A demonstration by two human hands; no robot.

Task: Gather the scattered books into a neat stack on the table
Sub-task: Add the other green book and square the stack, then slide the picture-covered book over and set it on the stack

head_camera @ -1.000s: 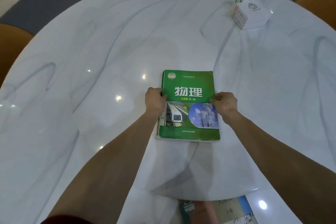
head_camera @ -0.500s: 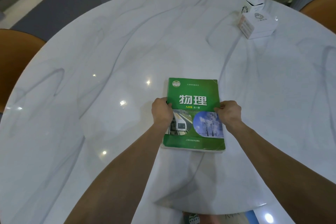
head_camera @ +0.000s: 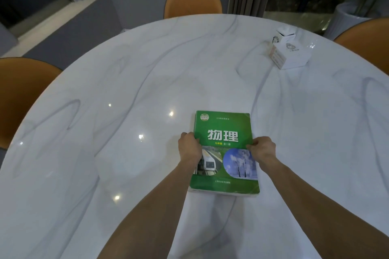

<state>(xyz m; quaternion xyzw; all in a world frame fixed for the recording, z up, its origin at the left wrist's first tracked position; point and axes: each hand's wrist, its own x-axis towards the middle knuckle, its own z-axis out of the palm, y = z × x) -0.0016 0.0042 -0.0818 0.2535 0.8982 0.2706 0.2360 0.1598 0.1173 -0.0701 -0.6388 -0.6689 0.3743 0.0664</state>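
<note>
A green physics textbook (head_camera: 223, 130) lies flat on the white marble table (head_camera: 126, 111), on top of at least one other book whose pale edges show along its near side. My left hand (head_camera: 189, 147) grips the stack's left edge, fingers curled against it. My right hand (head_camera: 263, 149) grips the right edge, thumb on the cover. Both forearms reach in from the bottom of the view. How many books lie under the green one is hidden.
A white tissue box (head_camera: 291, 57) with a smaller white box (head_camera: 284, 34) behind it stands at the table's far right. Orange chairs (head_camera: 192, 0) surround the round table at the back, left and right.
The view has tilted up, so the book at the table's near edge has left the frame. Both hands stay on the stack's sides; the lower book's left edge no longer sticks out.
</note>
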